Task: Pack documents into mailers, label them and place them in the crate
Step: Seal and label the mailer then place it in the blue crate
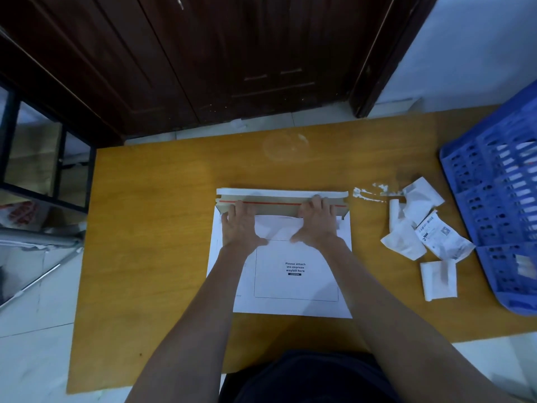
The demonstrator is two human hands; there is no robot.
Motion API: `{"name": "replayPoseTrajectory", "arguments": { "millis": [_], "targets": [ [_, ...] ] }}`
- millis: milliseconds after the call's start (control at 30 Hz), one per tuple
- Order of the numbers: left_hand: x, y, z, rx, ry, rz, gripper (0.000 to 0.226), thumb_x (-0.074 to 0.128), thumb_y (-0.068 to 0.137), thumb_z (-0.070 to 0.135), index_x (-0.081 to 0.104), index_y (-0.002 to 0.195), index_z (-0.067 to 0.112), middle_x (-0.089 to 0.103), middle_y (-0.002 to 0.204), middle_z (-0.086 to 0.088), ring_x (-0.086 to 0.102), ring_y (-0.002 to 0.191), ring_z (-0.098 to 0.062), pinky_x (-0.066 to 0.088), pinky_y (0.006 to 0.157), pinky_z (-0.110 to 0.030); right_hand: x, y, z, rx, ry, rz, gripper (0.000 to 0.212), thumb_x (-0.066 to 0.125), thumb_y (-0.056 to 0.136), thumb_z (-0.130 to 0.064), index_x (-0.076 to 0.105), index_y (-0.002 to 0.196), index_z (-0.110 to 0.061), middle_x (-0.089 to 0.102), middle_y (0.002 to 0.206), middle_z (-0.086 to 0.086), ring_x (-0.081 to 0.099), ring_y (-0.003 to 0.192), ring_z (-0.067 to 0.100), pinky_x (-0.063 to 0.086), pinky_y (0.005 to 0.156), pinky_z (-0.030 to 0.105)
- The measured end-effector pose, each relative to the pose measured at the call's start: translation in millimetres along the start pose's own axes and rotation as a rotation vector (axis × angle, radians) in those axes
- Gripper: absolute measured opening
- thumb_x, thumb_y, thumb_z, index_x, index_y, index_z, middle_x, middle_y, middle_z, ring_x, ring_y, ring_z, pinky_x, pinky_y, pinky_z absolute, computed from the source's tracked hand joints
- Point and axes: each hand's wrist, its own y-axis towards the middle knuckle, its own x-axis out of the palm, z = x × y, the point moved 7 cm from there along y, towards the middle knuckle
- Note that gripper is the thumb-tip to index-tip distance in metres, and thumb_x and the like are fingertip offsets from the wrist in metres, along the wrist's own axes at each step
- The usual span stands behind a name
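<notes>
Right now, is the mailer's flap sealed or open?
Open: the flap lies unfolded, red strip exposed, both hands pressing it.

A white mailer (293, 274) lies flat on the wooden worktop (151, 228), its printed waybill box facing up. Both hands press on its far end — the left hand (239, 225) and the right hand (315, 225) lie flat, fingers straight, at the brown flap (276, 209) with its red strip. Crumpled paper scraps (421, 225) lie to the right, near a blue crate (499, 199) at the worktop's edge.
</notes>
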Motion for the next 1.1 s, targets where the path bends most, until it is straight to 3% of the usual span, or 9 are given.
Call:
{"name": "replayPoseTrajectory", "arguments": {
  "millis": [167, 333, 433, 633, 800, 867, 933, 1000, 1100],
  "targets": [
    [-3.2, 3.7, -2.3, 0.021, 0.057, 0.002, 0.077, 0.073, 0.068, 0.057, 0.044, 0.126, 0.016, 0.041, 0.127, -0.005, 0.038, 0.121, -0.024, 0.029, 0.107, -0.037, -3.4, 5.1, -1.7, -0.019, 0.122, -0.022, 0.062, 0.08, 0.061, -0.035, 0.048, 0.112, -0.023, 0.052, 0.116, -0.004, 0.044, 0.113, 0.021, 0.026, 0.095, 0.033],
    [-8.7, 7.2, -6.8, 0.036, 0.036, -0.067, 0.077, 0.073, 0.064, 0.061, 0.045, 0.121, 0.017, 0.054, 0.124, -0.001, 0.043, 0.123, -0.024, 0.025, 0.108, -0.042, -13.8, 8.3, 7.0, 0.004, 0.397, -0.083, 0.036, 0.079, 0.067, -0.027, 0.064, 0.099, -0.019, 0.057, 0.094, -0.005, 0.055, 0.098, 0.018, 0.025, 0.098, 0.03],
    [-9.1, 10.4, -6.8, 0.067, -0.043, -0.131, 0.075, 0.075, 0.065, 0.059, 0.049, 0.124, 0.02, 0.055, 0.12, 0.001, 0.049, 0.114, -0.024, 0.032, 0.095, -0.036, -13.6, 9.5, 10.2, 0.017, 0.494, -0.134, 0.025, 0.08, 0.067, -0.024, 0.064, 0.086, -0.019, 0.059, 0.086, -0.002, 0.056, 0.09, 0.02, 0.034, 0.083, 0.028],
    [-7.7, 11.2, -6.6, 0.069, -0.1, -0.171, 0.064, 0.076, 0.065, 0.057, 0.06, 0.115, 0.02, 0.06, 0.117, -0.002, 0.049, 0.111, -0.025, 0.031, 0.094, -0.032, -14.0, 8.1, 15.1, 0.025, 0.531, -0.172, 0.025, 0.079, 0.071, -0.028, 0.065, 0.091, -0.024, 0.056, 0.085, -0.007, 0.051, 0.088, 0.016, 0.033, 0.072, 0.024],
    [-8.3, 10.6, -11.8, 0.022, -0.205, -0.166, 0.06, 0.081, 0.058, 0.056, 0.062, 0.102, 0.021, 0.064, 0.102, -0.001, 0.053, 0.102, -0.026, 0.037, 0.091, -0.033, -12.7, 6.8, 14.8, 0.002, 0.492, -0.184, 0.024, 0.077, 0.071, -0.035, 0.057, 0.07, -0.022, 0.052, 0.068, -0.007, 0.049, 0.071, 0.014, 0.03, 0.059, 0.022],
    [-4.4, 7.9, -13.8, 0.012, -0.211, -0.206, 0.07, 0.079, 0.062, 0.056, 0.058, 0.118, 0.022, 0.06, 0.118, -0.002, 0.05, 0.112, -0.027, 0.036, 0.096, -0.034, -12.1, 6.6, 18.9, 0.025, 0.493, -0.17, 0.026, 0.078, 0.068, -0.04, 0.061, 0.077, -0.024, 0.058, 0.074, -0.005, 0.054, 0.075, 0.014, 0.036, 0.066, 0.023],
    [0.1, 4.7, -18.8, -0.019, -0.274, -0.236, 0.079, 0.08, 0.064, 0.053, 0.051, 0.131, 0.021, 0.052, 0.132, -0.001, 0.045, 0.121, -0.027, 0.035, 0.102, -0.034, -12.3, 6.6, 25.6, 0.051, 0.461, -0.162, 0.034, 0.078, 0.067, -0.045, 0.064, 0.092, -0.027, 0.064, 0.092, -0.006, 0.058, 0.094, 0.014, 0.04, 0.088, 0.027],
    [0.3, 2.2, -21.8, -0.025, -0.34, -0.232, 0.077, 0.081, 0.065, 0.049, 0.052, 0.131, 0.02, 0.051, 0.133, -0.002, 0.045, 0.122, -0.025, 0.034, 0.104, -0.035, -14.4, 5.9, 32.3, 0.074, 0.379, -0.16, 0.038, 0.074, 0.071, -0.047, 0.063, 0.103, -0.03, 0.063, 0.109, -0.006, 0.051, 0.115, 0.016, 0.03, 0.102, 0.03],
    [-6.4, -0.6, -19.8, 0.019, -0.191, -0.183, 0.068, 0.077, 0.065, 0.058, 0.056, 0.121, 0.024, 0.056, 0.124, 0.0, 0.049, 0.115, -0.023, 0.03, 0.099, -0.037, -19.0, 6.0, 40.3, 0.096, 0.294, -0.137, 0.028, 0.071, 0.074, -0.047, 0.058, 0.096, -0.034, 0.057, 0.122, -0.001, 0.042, 0.126, 0.019, 0.025, 0.104, 0.033]
  ]
}}
